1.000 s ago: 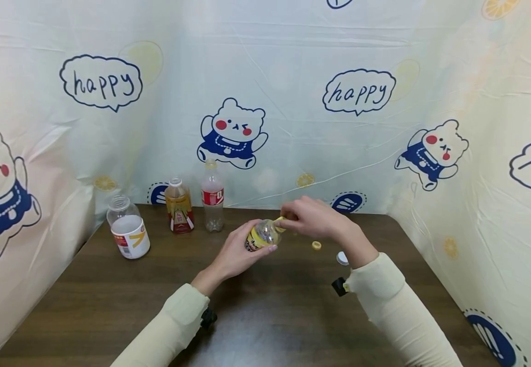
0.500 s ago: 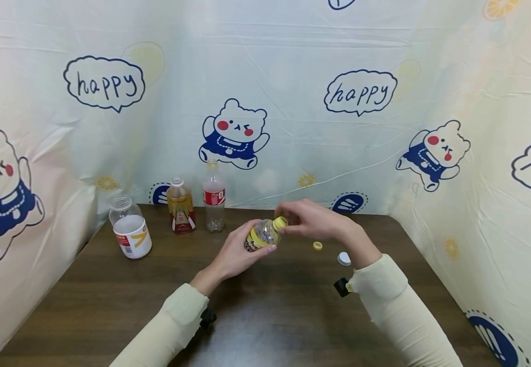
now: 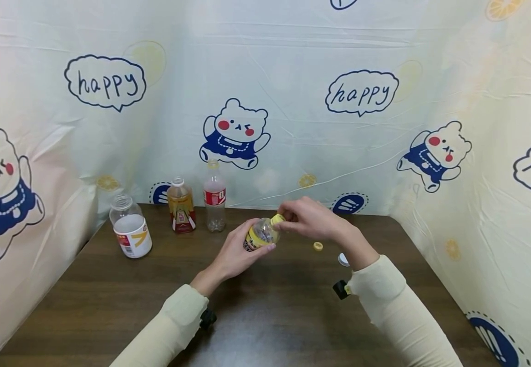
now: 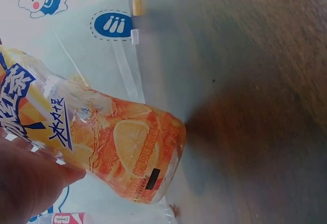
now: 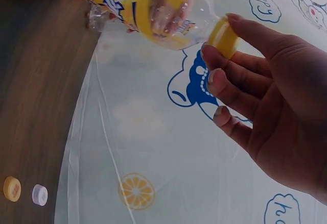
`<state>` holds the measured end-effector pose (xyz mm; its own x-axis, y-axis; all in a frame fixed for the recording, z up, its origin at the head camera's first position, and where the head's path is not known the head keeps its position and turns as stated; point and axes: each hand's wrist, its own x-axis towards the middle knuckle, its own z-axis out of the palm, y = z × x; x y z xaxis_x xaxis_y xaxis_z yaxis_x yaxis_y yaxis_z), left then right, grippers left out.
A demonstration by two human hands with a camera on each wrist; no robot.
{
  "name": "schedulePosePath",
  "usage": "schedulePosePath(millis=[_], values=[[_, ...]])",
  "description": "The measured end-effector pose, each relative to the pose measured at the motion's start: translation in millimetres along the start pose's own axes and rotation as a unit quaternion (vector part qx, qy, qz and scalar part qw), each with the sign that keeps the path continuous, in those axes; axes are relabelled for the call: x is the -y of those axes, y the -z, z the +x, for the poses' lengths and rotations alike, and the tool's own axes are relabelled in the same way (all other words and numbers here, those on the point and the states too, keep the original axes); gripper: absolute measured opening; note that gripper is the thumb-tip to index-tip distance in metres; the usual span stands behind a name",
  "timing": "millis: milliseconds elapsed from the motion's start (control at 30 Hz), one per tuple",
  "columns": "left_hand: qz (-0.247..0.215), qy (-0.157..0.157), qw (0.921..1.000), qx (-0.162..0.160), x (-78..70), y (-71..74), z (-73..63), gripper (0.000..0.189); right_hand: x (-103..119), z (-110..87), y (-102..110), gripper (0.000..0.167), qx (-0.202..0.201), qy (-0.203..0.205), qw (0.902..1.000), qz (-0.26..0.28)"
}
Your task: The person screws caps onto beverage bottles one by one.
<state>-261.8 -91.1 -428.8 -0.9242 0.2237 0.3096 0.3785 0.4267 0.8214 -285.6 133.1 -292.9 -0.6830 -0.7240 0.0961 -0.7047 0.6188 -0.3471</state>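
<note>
A clear iced-tea bottle (image 3: 262,232) with a yellow and orange label is held tilted above the table, its neck toward the upper right. My left hand (image 3: 236,253) grips it round the body; in the left wrist view its base (image 4: 148,152) points down toward the tabletop. At the neck sits a yellow cap (image 5: 223,38), which my right hand (image 5: 278,76) pinches between thumb and index finger, the other fingers loosely bent. From the head view, the right hand (image 3: 313,218) partly covers that cap (image 3: 277,219).
On the back left stand an uncapped wide-mouth jar (image 3: 130,229), a brown-labelled bottle (image 3: 181,206) and a red-labelled bottle (image 3: 215,199). Right of the hands, a small yellow cap (image 3: 318,246) and a white cap (image 3: 344,259) lie on the wooden table (image 3: 265,316). A printed curtain hangs behind.
The right-hand fingers loosened round the yellow cap, leaving more of it visible half a second ago, and now close over it again. The left hand and bottle have barely moved.
</note>
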Motion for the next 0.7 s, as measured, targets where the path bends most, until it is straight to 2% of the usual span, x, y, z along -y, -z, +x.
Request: schedulePosePath(millis=[167,300,467,700], values=[[0.005,0.010,0.9999,0.002,0.3,0.4,0.6,0.070,-0.4,-1.5,1.4,0.037,0.006,-0.010,0.9999,0.008],[0.002,0.011,0.9999,0.006,-0.3,1.0,0.1,0.069,-2.4,-2.0,3.7,0.048,0.027,0.010,0.9992,0.027],[-0.004,0.003,0.9999,0.013,0.6,1.4,0.8,0.068,-2.4,-1.8,5.1,0.042,0.044,0.037,0.9975,0.041],[-0.013,0.000,0.9998,0.017,1.5,1.3,0.0,0.067,-3.3,-1.7,2.3,0.028,0.027,0.024,0.9985,0.042]])
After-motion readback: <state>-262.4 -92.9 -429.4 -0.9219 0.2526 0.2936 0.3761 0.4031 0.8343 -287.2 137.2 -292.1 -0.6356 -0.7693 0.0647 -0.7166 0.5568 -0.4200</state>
